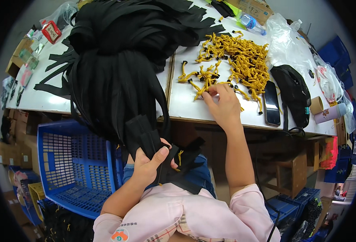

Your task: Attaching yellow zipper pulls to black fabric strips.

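Observation:
My left hand [149, 166] is closed round the ends of several flat black fabric strips [139, 131] in front of my lap, thumb on top. The strips run up to a big heap of black strips [113, 76] that drapes over the table's front edge. On the tabletop, my right hand [225, 105] has thumb and fingers pinched at a short knotted yellow cord [198, 95] with a black end piece. It lies at the near side of a pile of such yellow cords [248, 60]. More strips with bits of yellow cord rest across my lap.
A blue plastic crate [77, 157] stands below the table at the left. On the table's right lie a black phone [272, 104], a black pouch [293, 94], a lilac cup [330, 113] and clear plastic bags [287, 40]. A water bottle [252, 24] lies behind the cords.

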A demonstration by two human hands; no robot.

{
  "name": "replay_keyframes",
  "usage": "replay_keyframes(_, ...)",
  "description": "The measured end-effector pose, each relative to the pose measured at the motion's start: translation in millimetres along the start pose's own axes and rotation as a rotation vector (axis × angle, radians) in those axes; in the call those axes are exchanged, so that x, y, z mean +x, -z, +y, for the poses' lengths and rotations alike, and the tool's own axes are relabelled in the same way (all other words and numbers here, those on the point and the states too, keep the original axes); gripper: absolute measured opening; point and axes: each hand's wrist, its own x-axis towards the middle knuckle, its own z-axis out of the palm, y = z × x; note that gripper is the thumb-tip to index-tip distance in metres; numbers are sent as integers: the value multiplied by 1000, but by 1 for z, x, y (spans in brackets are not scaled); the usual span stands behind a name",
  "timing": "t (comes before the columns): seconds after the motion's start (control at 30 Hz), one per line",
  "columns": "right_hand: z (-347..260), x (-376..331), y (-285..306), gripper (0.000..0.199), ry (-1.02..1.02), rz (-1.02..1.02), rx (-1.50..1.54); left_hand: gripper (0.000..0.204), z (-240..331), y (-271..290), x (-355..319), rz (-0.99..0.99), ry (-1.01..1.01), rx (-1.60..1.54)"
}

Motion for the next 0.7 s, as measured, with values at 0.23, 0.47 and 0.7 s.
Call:
replay_keyframes(0.23,-10,13,-2,14,-253,-84,-7,23,1,0,1,-10,17,-6)
replay_keyframes(0.47,7,12,1,14,-271,73,117,23,0,-1,2,5,-10,-5)
replay_keyframes(0.7,-14,0,13,5,-442,76,1022,22,9,-9,1,43,6,61)
